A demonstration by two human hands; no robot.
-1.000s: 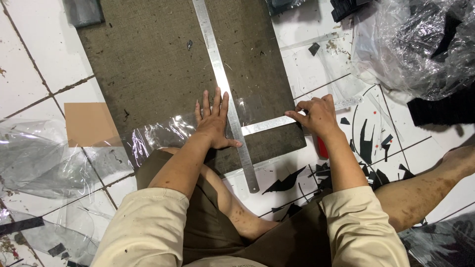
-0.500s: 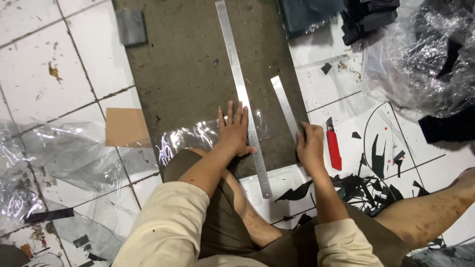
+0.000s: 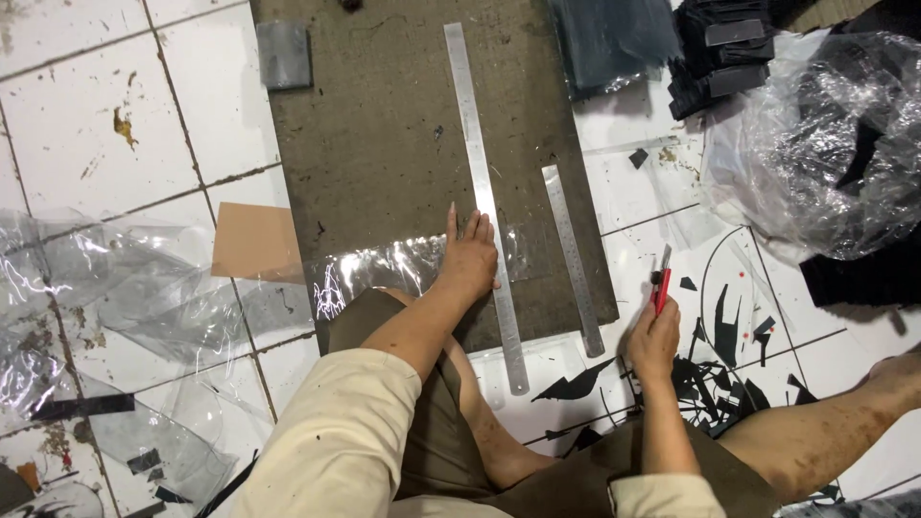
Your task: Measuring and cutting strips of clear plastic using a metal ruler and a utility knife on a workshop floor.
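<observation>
My left hand point(image 3: 468, 261) lies flat, fingers apart, on a clear plastic sheet point(image 3: 384, 270) and against the long steel ruler point(image 3: 484, 201) that runs up the brown cutting board point(image 3: 384, 134). A shorter steel ruler point(image 3: 573, 259) lies on the board to the right of the long one, free of both hands. My right hand point(image 3: 654, 338) is off the board on the white tiled floor, gripping a red utility knife point(image 3: 661, 286) with its blade pointing away from me.
A grey square point(image 3: 284, 55) and a tan card piece point(image 3: 257, 242) lie left of the board. Crumpled clear plastic point(image 3: 115, 297) covers the floor at left. Black stacked pieces point(image 3: 720, 58) and a plastic bag of black material point(image 3: 835, 144) sit at upper right. My bare leg point(image 3: 825, 422) stretches out right.
My right hand let go of the short ruler, which now lies lengthwise on the board, and picked up the red knife. The left hand stayed pressed by the long ruler.
</observation>
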